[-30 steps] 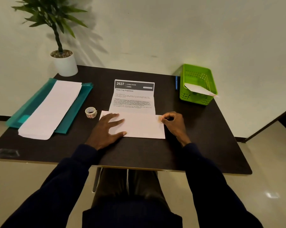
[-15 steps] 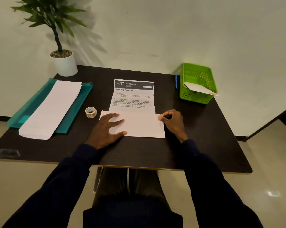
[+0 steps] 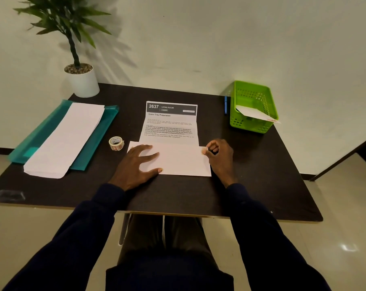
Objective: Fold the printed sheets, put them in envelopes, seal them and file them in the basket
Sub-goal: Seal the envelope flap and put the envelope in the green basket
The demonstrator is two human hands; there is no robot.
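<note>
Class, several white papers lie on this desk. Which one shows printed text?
The centre sheet headed 2637, with printed lines. The stack on the teal folder and the envelope in the basket show blank faces.

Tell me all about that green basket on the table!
The green basket is bright plastic, box-shaped, its walls full of little holes. It stands upright on the dark table, far right. A blue pen lies just left of it. A white envelope leans inside, one end poking over the rim.
</note>
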